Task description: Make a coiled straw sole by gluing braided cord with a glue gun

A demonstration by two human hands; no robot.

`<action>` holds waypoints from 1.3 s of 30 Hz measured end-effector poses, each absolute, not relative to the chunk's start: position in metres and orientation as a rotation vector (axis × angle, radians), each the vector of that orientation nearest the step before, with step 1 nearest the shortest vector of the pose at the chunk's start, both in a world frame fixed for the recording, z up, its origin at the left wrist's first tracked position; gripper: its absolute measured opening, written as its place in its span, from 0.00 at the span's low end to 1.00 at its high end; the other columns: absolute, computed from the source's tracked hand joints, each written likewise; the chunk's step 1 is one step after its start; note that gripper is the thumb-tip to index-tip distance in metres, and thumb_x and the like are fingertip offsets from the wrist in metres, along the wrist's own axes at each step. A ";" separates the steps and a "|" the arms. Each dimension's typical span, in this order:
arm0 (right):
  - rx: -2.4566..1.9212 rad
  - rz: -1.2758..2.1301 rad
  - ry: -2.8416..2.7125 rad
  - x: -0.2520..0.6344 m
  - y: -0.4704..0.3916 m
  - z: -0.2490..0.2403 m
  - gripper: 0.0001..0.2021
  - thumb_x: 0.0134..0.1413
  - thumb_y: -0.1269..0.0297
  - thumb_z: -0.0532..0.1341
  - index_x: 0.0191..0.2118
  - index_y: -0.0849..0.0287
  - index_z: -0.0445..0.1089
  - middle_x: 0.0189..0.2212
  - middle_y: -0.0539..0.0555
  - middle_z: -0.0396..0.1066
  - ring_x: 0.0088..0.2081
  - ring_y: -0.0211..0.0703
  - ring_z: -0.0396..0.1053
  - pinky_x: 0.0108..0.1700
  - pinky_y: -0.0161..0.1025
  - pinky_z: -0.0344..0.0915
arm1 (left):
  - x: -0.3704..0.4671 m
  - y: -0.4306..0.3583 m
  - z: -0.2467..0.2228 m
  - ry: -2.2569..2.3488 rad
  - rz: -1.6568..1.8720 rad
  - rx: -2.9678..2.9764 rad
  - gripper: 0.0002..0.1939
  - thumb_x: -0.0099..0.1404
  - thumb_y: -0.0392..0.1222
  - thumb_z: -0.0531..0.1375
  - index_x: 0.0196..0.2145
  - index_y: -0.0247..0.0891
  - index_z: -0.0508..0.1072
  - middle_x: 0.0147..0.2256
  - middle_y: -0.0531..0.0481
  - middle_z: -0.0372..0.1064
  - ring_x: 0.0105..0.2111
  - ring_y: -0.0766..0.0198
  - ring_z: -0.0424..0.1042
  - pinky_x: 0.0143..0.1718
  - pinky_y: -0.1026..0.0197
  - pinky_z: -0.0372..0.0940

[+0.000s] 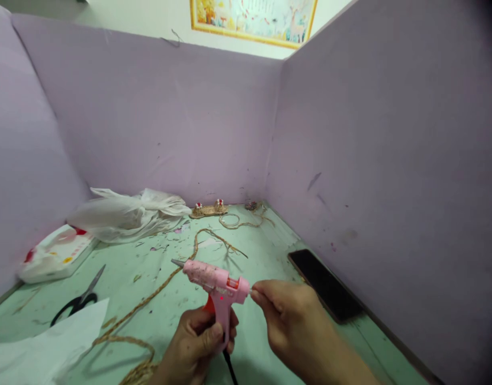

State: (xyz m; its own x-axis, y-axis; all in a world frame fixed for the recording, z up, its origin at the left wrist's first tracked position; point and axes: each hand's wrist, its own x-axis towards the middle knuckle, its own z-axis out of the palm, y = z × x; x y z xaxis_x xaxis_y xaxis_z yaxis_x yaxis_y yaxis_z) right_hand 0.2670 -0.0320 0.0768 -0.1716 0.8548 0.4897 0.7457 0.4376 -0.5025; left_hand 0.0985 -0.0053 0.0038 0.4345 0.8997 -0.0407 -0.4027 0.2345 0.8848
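Note:
My left hand (201, 337) is wrapped round the handle of a pink glue gun (208, 277), whose metal nozzle points up and to the left. A red trigger shows at the front of the handle, and a black cord hangs from its base. Behind the gun, my right hand (286, 315) pinches a small pale stick end (251, 291) at the rear opening. Most of that stick is hidden by the fingers and the gun. A braided straw cord (159, 289) runs over the green tabletop (254, 246) behind the gun.
Black scissors (79, 302) and white paper (49, 342) lie at the left. A plastic bag (129, 214) and a white box (65, 251) are further back. Woven pieces (209, 212) stand near the rear panel (181, 123). A black phone (326, 283) lies by the right panel.

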 end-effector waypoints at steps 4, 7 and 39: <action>-1.496 0.520 -1.929 0.272 -0.027 0.085 0.14 0.55 0.66 0.51 0.20 0.58 0.62 0.13 0.46 0.53 0.16 0.33 0.49 0.19 0.33 0.43 | 0.097 -0.006 0.005 0.631 0.957 0.986 0.19 0.47 0.52 0.68 0.27 0.30 0.78 0.23 0.47 0.66 0.22 0.67 0.63 0.26 0.64 0.53; -1.558 0.940 -1.801 0.273 -0.018 0.091 0.14 0.54 0.67 0.50 0.20 0.58 0.63 0.12 0.44 0.50 0.15 0.32 0.45 0.16 0.31 0.41 | 0.097 -0.006 0.005 0.618 0.934 1.021 0.21 0.47 0.53 0.67 0.28 0.29 0.78 0.22 0.46 0.66 0.22 0.67 0.62 0.25 0.64 0.53; -1.377 0.686 -1.861 0.246 -0.031 0.045 0.17 0.56 0.53 0.54 0.40 0.62 0.70 0.34 0.59 0.73 0.34 0.49 0.70 0.34 0.42 0.65 | 0.111 -0.011 0.018 0.521 1.000 0.783 0.15 0.48 0.47 0.69 0.28 0.31 0.77 0.24 0.50 0.65 0.23 0.70 0.59 0.28 0.65 0.55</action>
